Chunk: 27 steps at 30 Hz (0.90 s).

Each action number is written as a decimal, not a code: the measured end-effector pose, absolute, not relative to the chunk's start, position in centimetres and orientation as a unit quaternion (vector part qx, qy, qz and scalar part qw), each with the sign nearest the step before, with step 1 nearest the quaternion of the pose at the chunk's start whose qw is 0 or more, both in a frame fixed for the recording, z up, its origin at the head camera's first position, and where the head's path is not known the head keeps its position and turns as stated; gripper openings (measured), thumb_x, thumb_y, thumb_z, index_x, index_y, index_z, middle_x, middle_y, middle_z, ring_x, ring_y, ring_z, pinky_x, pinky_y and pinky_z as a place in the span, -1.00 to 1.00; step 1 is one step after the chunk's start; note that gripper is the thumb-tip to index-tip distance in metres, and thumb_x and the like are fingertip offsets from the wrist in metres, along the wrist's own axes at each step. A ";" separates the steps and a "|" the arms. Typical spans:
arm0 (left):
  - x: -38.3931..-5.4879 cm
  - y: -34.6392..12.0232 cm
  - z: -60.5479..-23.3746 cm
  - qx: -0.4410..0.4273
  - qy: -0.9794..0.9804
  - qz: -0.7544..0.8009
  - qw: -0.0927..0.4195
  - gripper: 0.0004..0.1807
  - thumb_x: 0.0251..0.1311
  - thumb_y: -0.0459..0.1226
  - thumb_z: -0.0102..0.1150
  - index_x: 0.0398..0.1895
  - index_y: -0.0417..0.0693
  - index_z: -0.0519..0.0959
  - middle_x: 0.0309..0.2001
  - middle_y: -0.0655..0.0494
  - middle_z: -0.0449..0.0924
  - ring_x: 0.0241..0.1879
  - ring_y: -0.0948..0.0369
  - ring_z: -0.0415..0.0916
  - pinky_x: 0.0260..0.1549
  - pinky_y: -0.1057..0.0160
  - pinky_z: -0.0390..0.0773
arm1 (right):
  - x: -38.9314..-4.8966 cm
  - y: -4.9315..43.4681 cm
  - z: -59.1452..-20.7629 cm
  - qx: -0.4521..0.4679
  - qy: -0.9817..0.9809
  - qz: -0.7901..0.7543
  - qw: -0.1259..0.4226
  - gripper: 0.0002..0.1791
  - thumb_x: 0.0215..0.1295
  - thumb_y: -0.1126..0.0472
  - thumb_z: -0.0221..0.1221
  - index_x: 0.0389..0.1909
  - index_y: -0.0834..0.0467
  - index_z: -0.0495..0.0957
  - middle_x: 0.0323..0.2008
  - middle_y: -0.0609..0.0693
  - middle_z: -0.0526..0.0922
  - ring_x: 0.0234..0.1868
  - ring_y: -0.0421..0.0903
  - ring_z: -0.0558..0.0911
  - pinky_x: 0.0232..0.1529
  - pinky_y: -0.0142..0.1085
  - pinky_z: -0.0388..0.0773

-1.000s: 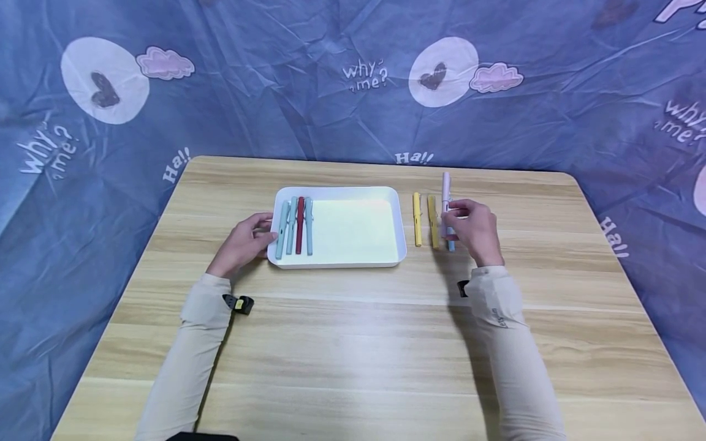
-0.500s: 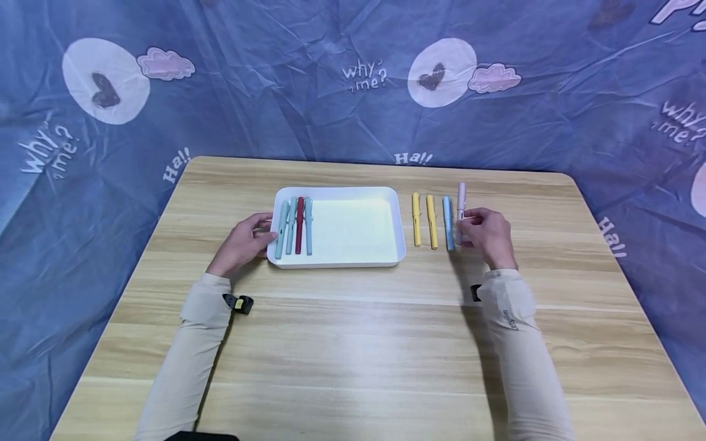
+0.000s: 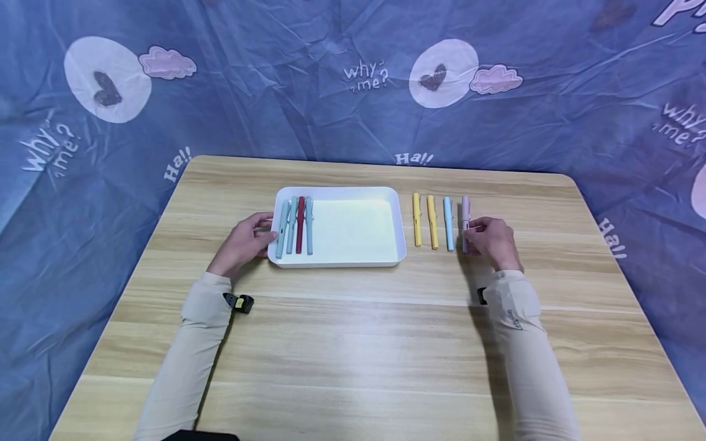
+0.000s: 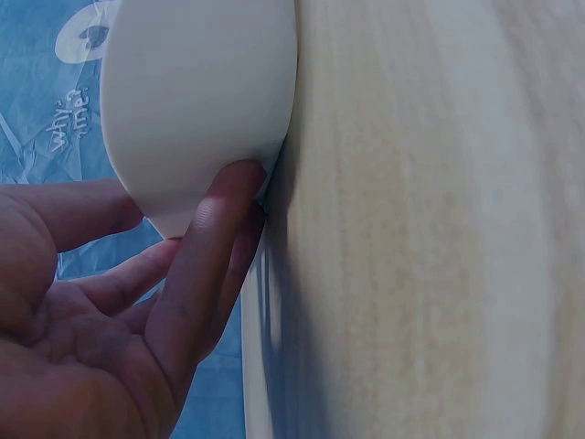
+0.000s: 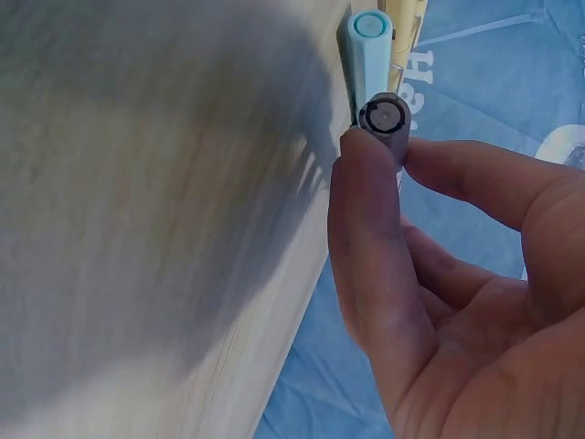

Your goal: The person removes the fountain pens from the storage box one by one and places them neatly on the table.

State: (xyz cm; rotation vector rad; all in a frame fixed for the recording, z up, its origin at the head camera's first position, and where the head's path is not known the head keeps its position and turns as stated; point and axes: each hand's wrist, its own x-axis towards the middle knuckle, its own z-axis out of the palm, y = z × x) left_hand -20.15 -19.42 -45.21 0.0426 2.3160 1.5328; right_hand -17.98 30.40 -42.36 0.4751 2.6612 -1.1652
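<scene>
A white tray [image 3: 355,236] sits on the table, with three pale blue-green pens [image 3: 291,226] and a dark red pen [image 3: 300,225] at its left end. My left hand [image 3: 241,245] grips the tray's left side; in the left wrist view the thumb touches the rim and the fingers reach the underside. Between thumb and fingertips, my right hand [image 3: 493,241] pinches a lilac pen [image 3: 466,209] at its near end, right of a light blue pen [image 3: 448,225]. The right wrist view shows the round end of the lilac pen [image 5: 386,117] head-on.
Two yellow pens [image 3: 417,220] lie between the tray and the light blue pen, roughly parallel. The wooden table [image 3: 353,349] ends at a blue printed cloth [image 3: 309,116] behind it.
My right hand has carried the lilac pen rightward from above the light blue pen and lowered it beside that pen. My left hand and the tray stay put.
</scene>
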 end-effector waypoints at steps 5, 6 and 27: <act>-20.2 -19.4 -45.2 0.010 0.822 0.539 0.183 -0.36 0.53 -0.35 0.05 0.59 -0.26 0.16 0.36 -0.32 0.38 0.26 -0.17 0.48 -0.23 0.29 0.73 | -18.2 30.5 -42.5 0.167 0.899 -0.391 0.107 -0.57 0.45 0.27 0.15 0.22 0.45 0.50 0.05 0.40 0.62 -0.32 -0.15 0.69 -0.29 -0.31 0.76; -20.2 -19.4 -45.2 0.009 0.823 0.538 0.183 -0.36 0.53 -0.34 0.06 0.59 -0.26 0.16 0.36 -0.32 0.38 0.26 -0.17 0.48 -0.23 0.28 0.72 | -18.2 30.5 -42.6 0.170 0.899 -0.389 0.110 -0.58 0.46 0.27 0.15 0.22 0.44 0.50 0.05 0.40 0.62 -0.31 -0.13 0.69 -0.28 -0.30 0.76; -20.2 -19.5 -45.3 0.014 0.822 0.540 0.179 -0.38 0.53 -0.35 0.07 0.58 -0.27 0.19 0.33 -0.33 0.41 0.21 -0.14 0.51 -0.24 0.30 0.72 | -18.9 30.6 -43.3 0.194 0.914 -0.337 0.118 -0.63 0.46 0.24 0.20 0.17 0.37 0.56 0.01 0.36 0.66 -0.43 -0.16 0.69 -0.39 -0.36 0.58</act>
